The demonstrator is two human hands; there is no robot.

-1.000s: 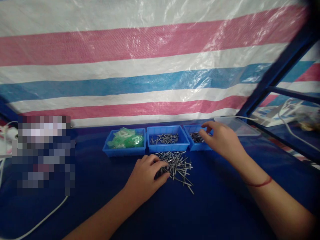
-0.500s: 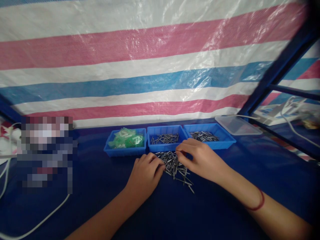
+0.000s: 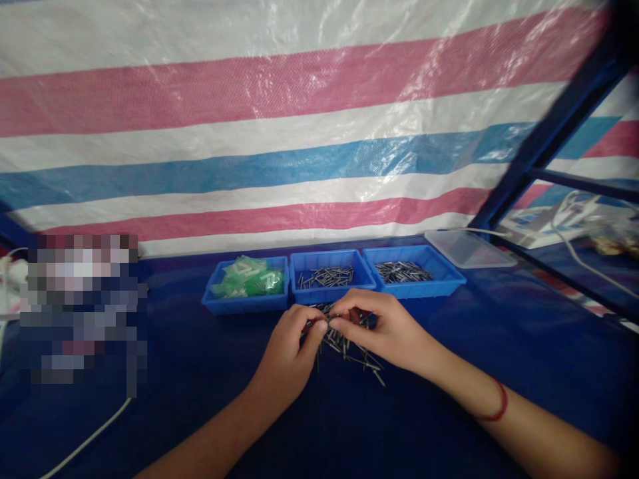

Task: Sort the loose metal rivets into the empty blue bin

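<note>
A loose pile of small metal pins (image 3: pixel 352 346) lies on the blue cloth in front of three blue trays. My left hand (image 3: pixel 287 349) and my right hand (image 3: pixel 382 326) meet over the pile, fingertips pinched together and touching near its left side. Each seems to pinch pins, though the fingers hide exactly what. The left tray (image 3: pixel 244 303) holds green plastic pieces. The middle tray (image 3: pixel 332 293) and the right tray (image 3: pixel 419 287) hold more metal pins.
A clear plastic lid (image 3: pixel 466 249) lies right of the trays. A striped tarp (image 3: pixel 279 133) hangs behind. A blue metal frame (image 3: pixel 539 146) slants at the right, cables beyond it. A white cable (image 3: pixel 84 439) crosses the cloth at lower left, near a blurred patch (image 3: pixel 82 306).
My right hand left the right tray, came down to the pin pile and now meets my left hand. My left hand lifted slightly and pinched its fingers.
</note>
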